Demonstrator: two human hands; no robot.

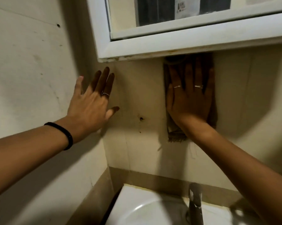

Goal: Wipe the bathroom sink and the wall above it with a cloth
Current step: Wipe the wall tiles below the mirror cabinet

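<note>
Mirror cabinet [177, 46] directly above cloth [174, 127].

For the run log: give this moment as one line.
phase: wiping wall | right hand: flat, pressing cloth on wall below cabinet | left hand: open, empty | sink: untouched

The flat right hand [189, 101] hides most of the brown fringed cloth [175, 130]. The bottom edge cuts off the white ceramic sink [137, 208] and grey metal tap [195, 203]; the top edge crops the white-framed mirror cabinet [153, 44].
</note>
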